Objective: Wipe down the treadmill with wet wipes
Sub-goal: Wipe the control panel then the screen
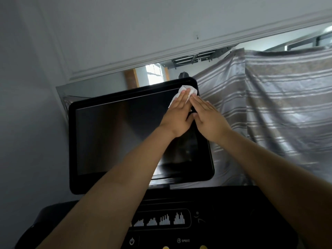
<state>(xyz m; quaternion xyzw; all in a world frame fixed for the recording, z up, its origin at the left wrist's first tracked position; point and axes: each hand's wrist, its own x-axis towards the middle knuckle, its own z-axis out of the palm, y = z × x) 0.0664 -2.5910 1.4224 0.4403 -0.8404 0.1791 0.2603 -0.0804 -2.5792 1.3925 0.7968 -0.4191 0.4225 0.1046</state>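
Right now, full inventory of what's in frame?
treadmill screen: one, black, dark and off, centre, tilted.
wet wipe: one, white, top right corner of the screen, under the fingertips.
console panel: one, black with white bar graphics, power icon and SPEED label, bottom.
striped fabric: one, grey-brown with pale stripes, hanging at right.
wall: grey-white, moulding strip, upper left.
left hand: flat on the wipe.
right hand: flat, beside the left, fingertips at the wipe.
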